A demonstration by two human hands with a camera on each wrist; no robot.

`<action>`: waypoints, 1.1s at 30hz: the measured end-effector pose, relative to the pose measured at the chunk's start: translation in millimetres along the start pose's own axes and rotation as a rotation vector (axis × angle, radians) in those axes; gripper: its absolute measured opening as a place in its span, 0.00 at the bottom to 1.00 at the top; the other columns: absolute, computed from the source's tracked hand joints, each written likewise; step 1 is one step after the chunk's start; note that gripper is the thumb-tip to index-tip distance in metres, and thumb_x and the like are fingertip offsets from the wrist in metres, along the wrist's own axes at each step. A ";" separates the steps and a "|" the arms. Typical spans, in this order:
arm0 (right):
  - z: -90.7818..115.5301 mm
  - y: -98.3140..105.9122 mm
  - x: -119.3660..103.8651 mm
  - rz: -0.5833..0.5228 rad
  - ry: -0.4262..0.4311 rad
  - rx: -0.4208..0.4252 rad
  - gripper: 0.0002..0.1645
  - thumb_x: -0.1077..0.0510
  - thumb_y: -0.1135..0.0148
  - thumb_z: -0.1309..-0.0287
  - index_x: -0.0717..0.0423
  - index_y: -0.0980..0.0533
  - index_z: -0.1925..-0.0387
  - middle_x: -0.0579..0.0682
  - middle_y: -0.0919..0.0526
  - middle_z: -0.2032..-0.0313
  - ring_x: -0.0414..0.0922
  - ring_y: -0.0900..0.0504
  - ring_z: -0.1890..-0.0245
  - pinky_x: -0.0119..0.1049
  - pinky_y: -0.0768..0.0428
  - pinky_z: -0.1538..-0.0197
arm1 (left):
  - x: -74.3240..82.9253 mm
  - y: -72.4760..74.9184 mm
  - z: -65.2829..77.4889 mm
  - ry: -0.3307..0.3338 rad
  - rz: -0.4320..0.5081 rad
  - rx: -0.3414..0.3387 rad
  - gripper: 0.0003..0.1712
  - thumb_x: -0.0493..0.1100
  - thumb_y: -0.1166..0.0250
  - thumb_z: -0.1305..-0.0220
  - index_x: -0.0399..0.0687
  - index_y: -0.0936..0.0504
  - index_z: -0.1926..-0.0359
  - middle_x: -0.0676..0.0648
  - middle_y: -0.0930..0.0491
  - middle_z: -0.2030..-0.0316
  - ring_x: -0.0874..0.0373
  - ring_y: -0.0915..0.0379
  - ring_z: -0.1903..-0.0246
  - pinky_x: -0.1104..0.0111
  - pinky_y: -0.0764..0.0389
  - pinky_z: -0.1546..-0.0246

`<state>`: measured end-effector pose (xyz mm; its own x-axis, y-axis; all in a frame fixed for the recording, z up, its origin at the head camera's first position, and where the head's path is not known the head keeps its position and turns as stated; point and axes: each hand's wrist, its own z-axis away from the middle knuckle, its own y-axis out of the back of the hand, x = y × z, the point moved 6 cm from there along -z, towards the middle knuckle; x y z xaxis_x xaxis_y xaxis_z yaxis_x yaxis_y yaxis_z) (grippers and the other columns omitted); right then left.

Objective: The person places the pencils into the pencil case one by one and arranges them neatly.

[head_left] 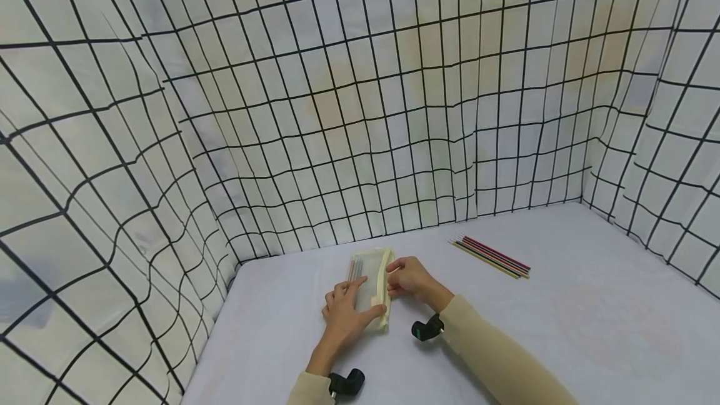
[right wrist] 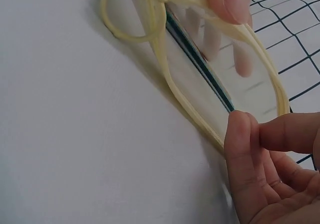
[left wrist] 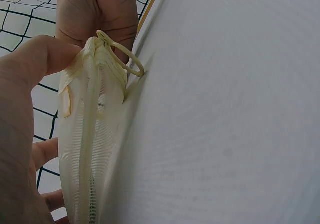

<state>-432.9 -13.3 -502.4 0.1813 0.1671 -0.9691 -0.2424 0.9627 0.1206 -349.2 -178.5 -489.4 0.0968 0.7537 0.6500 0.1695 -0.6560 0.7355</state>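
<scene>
A pale yellow see-through zip pencil pouch point(head_left: 368, 267) lies on the white table, several pencils point(head_left: 355, 267) showing through its far left part. My left hand point(head_left: 345, 311) holds it, fingers spread over the top and thumb point(left wrist: 52, 58) on the zip edge by the near end, where a yellow loop point(left wrist: 132, 63) hangs. In the right wrist view the zipped side gapes, with dark green pencils point(right wrist: 200, 61) inside. My right hand point(head_left: 410, 277) pinches with thumb and forefinger point(right wrist: 292, 134) at the rim of the opening, right by the pencils' ends; I cannot tell if they are gripped too.
Several more pencils point(head_left: 489, 257), red, yellow and black, lie side by side on the table point(head_left: 562, 305) to the right. White curtains point(head_left: 360, 111) with a black grid stand along the back and both sides. A black wrist camera point(head_left: 427, 328) is strapped on each arm.
</scene>
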 end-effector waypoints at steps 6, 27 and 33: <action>5.5 10.1 -1.7 -0.002 0.031 -0.008 0.19 0.71 0.42 0.42 0.66 0.23 0.48 0.53 0.20 0.70 0.43 0.19 0.73 0.32 0.16 0.70 | 1.2 1.8 1.1 -0.005 0.001 0.007 0.45 0.64 0.26 0.51 0.59 0.25 0.31 0.39 0.33 0.34 0.37 0.43 0.38 0.38 0.43 0.42; 20.5 93.3 -26.4 0.504 0.383 0.075 0.14 0.65 0.40 0.37 0.63 0.22 0.49 0.51 0.19 0.67 0.42 0.18 0.72 0.34 0.18 0.69 | 0.8 1.2 0.8 -0.021 0.022 -0.008 0.46 0.64 0.26 0.51 0.58 0.26 0.31 0.37 0.34 0.34 0.36 0.45 0.37 0.37 0.44 0.42; 21.6 109.1 -23.2 0.650 0.428 0.064 0.13 0.64 0.40 0.37 0.60 0.20 0.51 0.49 0.19 0.67 0.42 0.22 0.70 0.36 0.23 0.67 | -0.6 0.9 0.4 -0.020 0.012 -0.003 0.46 0.64 0.26 0.52 0.59 0.25 0.31 0.38 0.33 0.34 0.35 0.45 0.36 0.37 0.44 0.42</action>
<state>-443.1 92.5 -462.1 -0.3647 0.6180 -0.6965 -0.1162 0.7119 0.6926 -348.7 -179.6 -489.2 0.1185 0.7467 0.6545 0.1650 -0.6648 0.7286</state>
